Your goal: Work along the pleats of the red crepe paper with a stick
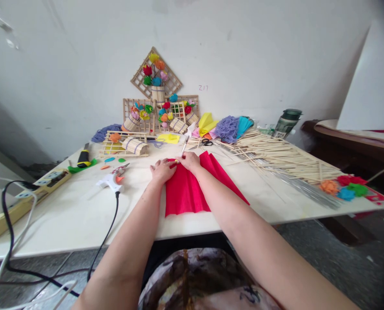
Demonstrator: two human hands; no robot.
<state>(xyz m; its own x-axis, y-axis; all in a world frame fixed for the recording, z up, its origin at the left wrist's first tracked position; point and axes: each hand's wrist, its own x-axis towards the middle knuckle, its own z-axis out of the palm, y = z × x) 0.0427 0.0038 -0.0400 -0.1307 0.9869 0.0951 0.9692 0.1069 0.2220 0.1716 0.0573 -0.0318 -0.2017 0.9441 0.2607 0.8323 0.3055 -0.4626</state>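
Note:
Red crepe paper (187, 193) lies spread on the table in front of me, with pleats running toward its front edge. My left hand (163, 170) rests on its upper left corner, fingers spread. My right hand (189, 162) is closed round a slim white pen-like tool (184, 145), its lower end at the paper's top edge. A small yellowish piece (177, 161) shows between the two hands. Left of my left hand lies a white glue gun (112, 181).
Bamboo lattices with paper flowers (156, 75) stand at the back. Black scissors (206, 142), purple yarn (227, 128) and many sticks (276, 153) lie right. A power strip (45, 189) and a yellow-black cutter (84, 158) are left. A green-lidded bottle (288, 124) stands back right.

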